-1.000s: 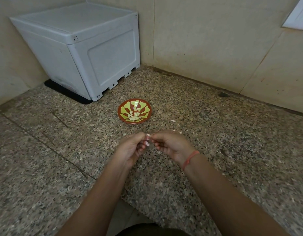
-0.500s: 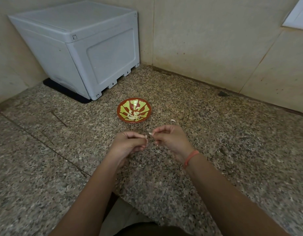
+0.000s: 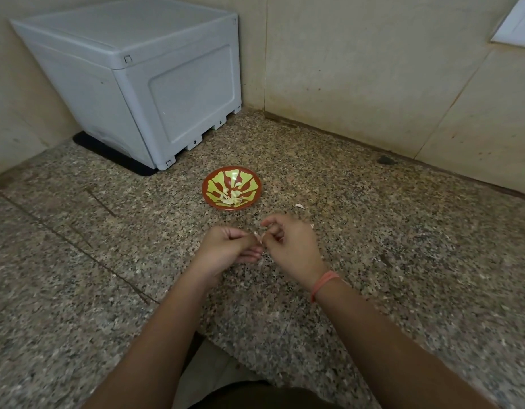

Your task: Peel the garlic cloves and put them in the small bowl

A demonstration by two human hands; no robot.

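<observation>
Head view: we see the left hand [image 3: 228,250], fingers curled, pinching a garlic clove [image 3: 259,238] at its fingertips. Just right of it, the right hand [image 3: 295,249] pinches the same clove, apparently pulling at the skin. The clove is too small for us to read its long axis. The small bowl [image 3: 208,199], holding peeled cloves [image 3: 230,198], sits on the counter [image 3: 107,261] straight ahead of the left hand, near it. We judge the left hand the nearer one for the drop.

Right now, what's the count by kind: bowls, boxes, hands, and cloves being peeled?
Small red-and-yellow patterned bowl: 1
Grey plastic box: 1
Hands, left hand and right hand: 2
Garlic clove pinched between them: 1
Total: 5
</observation>
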